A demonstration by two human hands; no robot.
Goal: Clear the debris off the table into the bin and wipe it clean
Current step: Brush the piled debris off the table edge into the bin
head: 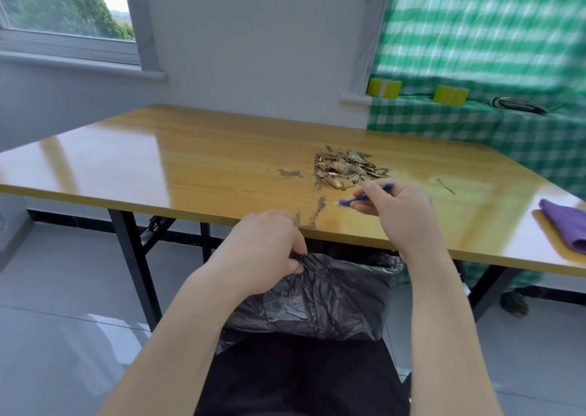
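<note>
Left hand (266, 247) sits at the front edge of the table (190, 162), fingers curled down and pinching the rim of the black bin bag (333, 298). The bag hangs just under that edge, and I can't make out the bin itself under the plastic. Right hand (399, 209) is over the table near the front edge, fingers curled round a small blue brush (360, 197). The brush's pale tip points left, and I can't tell if it touches the wood.

The debris pile (347, 168), dry leaf and paper scraps, lies right of centre, just beyond the right hand. A dirt streak (314, 214) runs from near the pile to the front edge, beside the left hand. A small dirt smear (290, 173) is left of the pile, and one twig (445, 186) lies towards the right edge. A purple cloth (564, 225) lies folded at the right edge, well apart from the pile. Two yellow tape rolls (384, 87) sit on the green checked ledge behind.
</note>
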